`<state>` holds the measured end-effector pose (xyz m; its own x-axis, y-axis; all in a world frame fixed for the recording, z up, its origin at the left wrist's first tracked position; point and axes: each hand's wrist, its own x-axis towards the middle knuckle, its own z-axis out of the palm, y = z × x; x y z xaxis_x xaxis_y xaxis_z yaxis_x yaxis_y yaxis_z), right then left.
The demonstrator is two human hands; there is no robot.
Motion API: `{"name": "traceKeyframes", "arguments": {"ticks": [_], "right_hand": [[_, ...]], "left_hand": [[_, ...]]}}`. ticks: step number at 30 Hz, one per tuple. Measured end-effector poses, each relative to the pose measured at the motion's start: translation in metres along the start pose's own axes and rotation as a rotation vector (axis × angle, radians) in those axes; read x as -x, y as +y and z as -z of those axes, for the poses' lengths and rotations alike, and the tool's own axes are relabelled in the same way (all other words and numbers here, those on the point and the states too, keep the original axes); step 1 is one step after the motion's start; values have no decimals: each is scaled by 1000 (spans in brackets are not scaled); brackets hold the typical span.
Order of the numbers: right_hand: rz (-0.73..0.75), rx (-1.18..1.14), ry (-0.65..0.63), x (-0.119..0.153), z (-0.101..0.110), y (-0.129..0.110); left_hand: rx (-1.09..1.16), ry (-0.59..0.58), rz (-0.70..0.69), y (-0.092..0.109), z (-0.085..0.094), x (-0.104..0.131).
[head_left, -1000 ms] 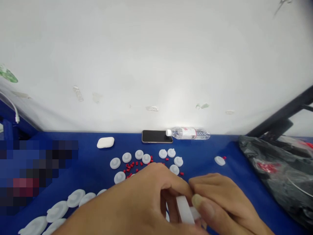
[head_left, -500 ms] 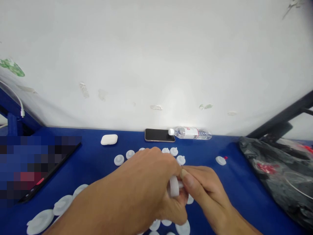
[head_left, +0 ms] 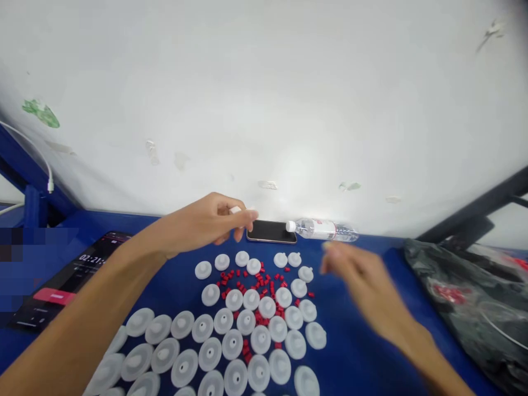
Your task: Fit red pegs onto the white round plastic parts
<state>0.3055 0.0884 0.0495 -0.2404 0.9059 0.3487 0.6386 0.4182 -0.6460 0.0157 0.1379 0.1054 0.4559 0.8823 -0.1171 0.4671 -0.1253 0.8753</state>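
My left hand [head_left: 223,220] is raised over the far middle of the table, its fingers closed on a small white plastic piece [head_left: 235,210], mostly hidden by the fingers. To the right, my right hand [head_left: 358,275] is blurred by motion, thumb and fingertips drawn together. Whatever they may hold cannot be made out. Between and below the hands lie many translucent white plastic discs [head_left: 232,344] with raised centres, some showing a dark hole. Small red tubular pieces [head_left: 261,318] are scattered among them.
By the wall lie a black phone [head_left: 271,231] and a clear bottle [head_left: 324,229] on its side. At left, another phone [head_left: 61,286] displays a timer. A dark plastic bag [head_left: 454,308] with red pieces sits at right on the blue table [head_left: 346,357].
My hands were together over the discs around a white ring-like piece. They have now separated, left hand moving up and left, right hand up and right, uncovering the discs and red pieces.
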Motion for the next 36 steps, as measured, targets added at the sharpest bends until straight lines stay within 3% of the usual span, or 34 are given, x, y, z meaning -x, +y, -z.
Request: {"name": "traceKeyframes", "arguments": {"ticks": [1, 3, 6, 9, 12, 16, 21, 25, 31, 36], "right_hand": [[0, 95, -107, 0, -8, 2], [25, 206, -255, 1, -25, 3], [59, 268, -363, -1, -36, 3], [44, 203, -336, -8, -26, -1], [30, 89, -292, -16, -15, -12], [139, 108, -305, -24, -17, -27], [202, 427, -229, -40, -24, -24], [205, 734, -335, -57, -37, -6], [227, 770, -419, -65, -55, 11], [172, 782, -349, -56, -27, 9]], "left_hand": [[-52, 12, 21, 2, -3, -1], [-115, -73, 44, 6, -12, -1], [-202, -142, 15, 5, -28, 0], [-290, -82, 35, 4, -36, 3], [-272, -127, 68, 10, -41, 5], [-306, -116, -48, 9, -48, 4], [-415, 102, -84, -1, -44, 1], [-438, 260, -69, 6, -36, 3], [-422, 246, -98, 9, -40, 2], [-406, 182, -65, 12, -39, 3]]}}
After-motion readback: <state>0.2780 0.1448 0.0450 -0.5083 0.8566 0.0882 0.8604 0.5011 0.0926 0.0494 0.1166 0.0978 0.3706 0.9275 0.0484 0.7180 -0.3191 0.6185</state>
